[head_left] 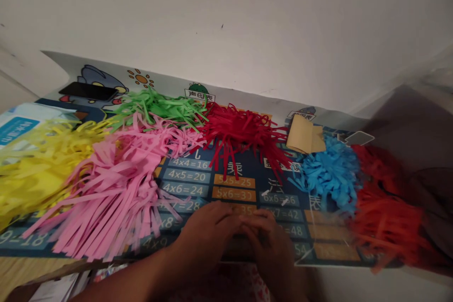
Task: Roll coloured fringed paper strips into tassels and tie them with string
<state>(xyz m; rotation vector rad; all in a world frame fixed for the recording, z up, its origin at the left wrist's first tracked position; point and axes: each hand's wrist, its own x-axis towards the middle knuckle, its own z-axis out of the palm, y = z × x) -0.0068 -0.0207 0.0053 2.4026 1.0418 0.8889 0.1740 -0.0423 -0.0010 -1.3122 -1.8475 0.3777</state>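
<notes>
I see the left hand and right hand meeting, whether gripping anything I can't tell, with the pink tassel leftward, red tassel beyond and blue tassel rightward seemingly already fringed, and the tan roll past the right hand apparently uncut.

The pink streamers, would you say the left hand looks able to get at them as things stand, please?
Probably yes: the left hand is close to the pink streamers, and only the printed mat shows between them.
</notes>
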